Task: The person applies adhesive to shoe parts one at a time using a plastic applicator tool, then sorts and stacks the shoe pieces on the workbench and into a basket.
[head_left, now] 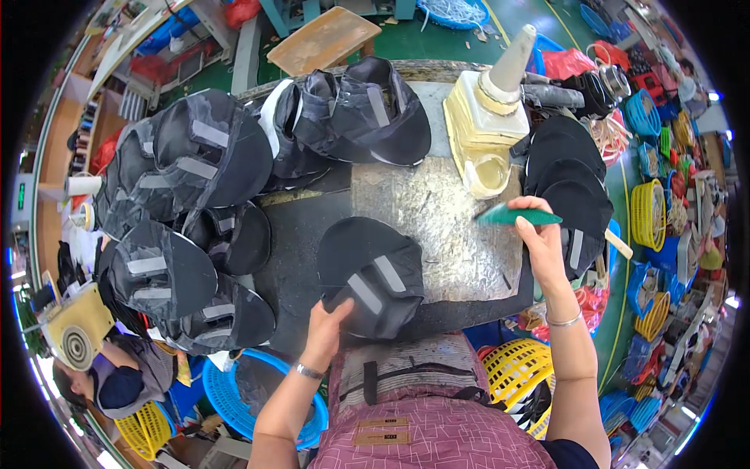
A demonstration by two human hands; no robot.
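A black cap-shaped fabric piece (367,273) with two grey strips lies in front of me on the dark worktop. My left hand (325,330) pinches its near left edge, thumb on top and the other fingers partly hidden. To the right, my right hand (540,238) grips a green-handled brush (537,216) raised over the worn metal plate (437,234). The brush's end is smeared by motion and points left. Just beyond it stands a pale glue-crusted container (486,117) with a cone on top and a small open cup (487,173) at its front.
Several similar black pieces (207,148) are heaped along the left, with more (379,117) at the back. Another black stack (569,172) lies at the right edge by a wooden handle (619,244). Below are a blue basket (223,391) and a yellow basket (519,363).
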